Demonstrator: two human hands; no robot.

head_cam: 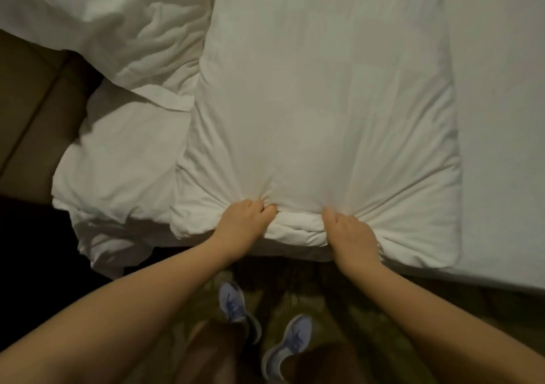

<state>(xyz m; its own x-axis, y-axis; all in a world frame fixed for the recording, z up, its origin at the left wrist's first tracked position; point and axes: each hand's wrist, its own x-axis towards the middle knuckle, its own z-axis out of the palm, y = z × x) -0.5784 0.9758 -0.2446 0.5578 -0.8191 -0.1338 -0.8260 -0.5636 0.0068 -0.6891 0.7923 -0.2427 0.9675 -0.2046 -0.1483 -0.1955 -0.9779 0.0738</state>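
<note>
We are gripping the folded duvet (pixel 318 103) by its near edge. It is lying lengthwise on the bed, running away from us, with its far end going out of the top of the view. Our left hand (pixel 246 221) is bunching a fistful of that edge, fingers curled into the cloth. Our right hand (pixel 351 236) is closing on the same edge a little apart from it, and creases are fanning out from both grips.

We are judging the work to be somewhere in the middle. The duvet is already lying doubled into a long, fairly smooth strip, but it is not spread over the bed, and its near end is bulging at the mattress edge. What seems to be left is pulling or folding it into place and then dealing with the other linen.

To its right the mattress sheet (pixel 501 118) is lying bare. To its left a pillow (pixel 124 162) and rumpled bedding (pixel 118 29) are lying unsorted. Below, our shoes (pixel 233 304) are standing on the dark carpet (pixel 457 304).
</note>
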